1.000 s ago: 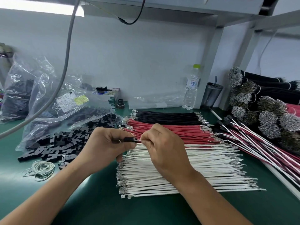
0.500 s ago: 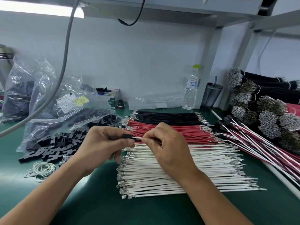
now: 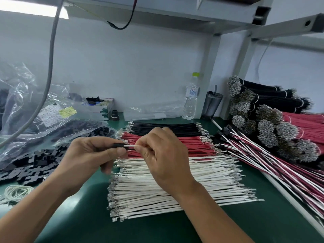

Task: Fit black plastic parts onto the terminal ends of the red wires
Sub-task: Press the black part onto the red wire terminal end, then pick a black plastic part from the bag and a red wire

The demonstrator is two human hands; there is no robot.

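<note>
Black plastic connector housing pinched in left hand, held above the worktop's middle, over the red wire bundle lying there. Thin white wire pinched by right hand, its tip at the housing's mouth. Closer in than a second back, hands raised a touch, gap between fingertips narrowed: likely seating under way, though with a white lead, not a red one. Long axis of housing and wire running left to right, level, open end facing right. Loose black plastic parts heaped toward the left edge.
</note>
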